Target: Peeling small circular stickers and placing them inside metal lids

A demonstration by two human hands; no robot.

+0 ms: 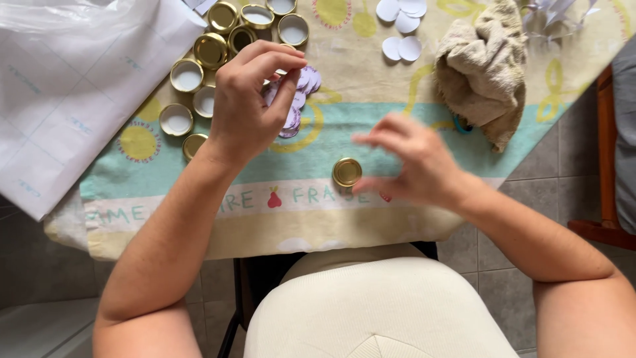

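Single head cam, looking steeply down from above the person's lap onto the near edge of the cloth-covered table; close range, no second view.

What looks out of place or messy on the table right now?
Nothing is spilled or broken. One gold lid sits alone by the right hand, apart from the lid cluster. The beige cloth lies crumpled near the table's edge.

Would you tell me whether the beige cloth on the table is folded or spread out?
Neither: the beige cloth lies crumpled in a heap, with bunched folds, on the table.
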